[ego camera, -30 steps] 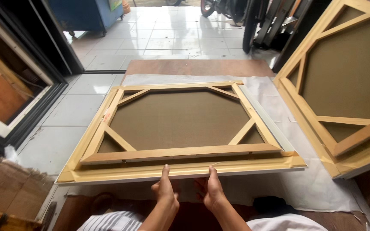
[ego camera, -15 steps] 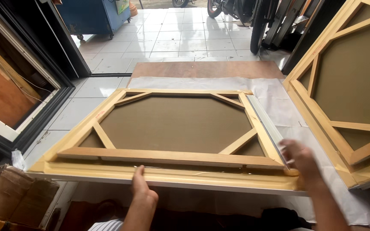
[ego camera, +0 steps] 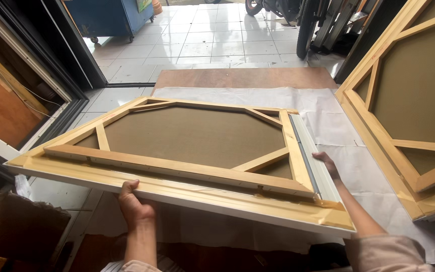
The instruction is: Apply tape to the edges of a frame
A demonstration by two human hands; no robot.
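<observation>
Gripping wooden canvas frame (ego camera: 187, 151): left hand (ego camera: 134, 204) clamped on near long edge, right hand (ego camera: 327, 163) closed on right short side; frame tilted above white sheet (ego camera: 258, 98).

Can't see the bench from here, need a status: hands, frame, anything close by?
Left hand grips near edge of wooden frame. Right hand on its right side. Frame tilted, near edge lifted. Second frame close on the right.

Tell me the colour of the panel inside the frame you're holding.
Dull olive-brown, plain, no pattern: the panel shows best in the head view, set within the pale wooden frame.
</observation>
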